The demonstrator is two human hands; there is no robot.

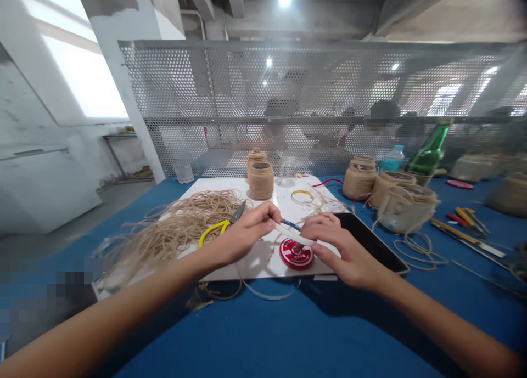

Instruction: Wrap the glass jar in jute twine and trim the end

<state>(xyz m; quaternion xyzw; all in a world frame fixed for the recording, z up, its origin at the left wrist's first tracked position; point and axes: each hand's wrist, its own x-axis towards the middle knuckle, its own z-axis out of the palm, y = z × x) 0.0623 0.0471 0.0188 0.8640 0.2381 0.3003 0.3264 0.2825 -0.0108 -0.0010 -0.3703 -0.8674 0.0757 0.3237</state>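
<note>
A narrow white strip [293, 235], which looks like tape, is stretched between my two hands above the white board. My left hand [257, 224] pinches its left end between thumb and fingers. At the other end, my right hand [335, 246] has its fingers closed on the strip, thumb below. A thin dark blue piece [290, 224] shows just behind the strip; its kind is unclear. Directly beneath lies a red disc with white print [296, 254]. Yellow-handled scissors [222, 224] rest beside my left hand. A pale loop of strip [272, 297] hangs over the board's front edge.
Loose jute twine [181, 219] covers the board's left side. Twine-wrapped jars [261, 181] stand at the back, and more jars [360, 179] at the right. A black tablet [366, 238] lies by my right hand. A green bottle [430, 150] leans near a perforated metal screen [247, 82].
</note>
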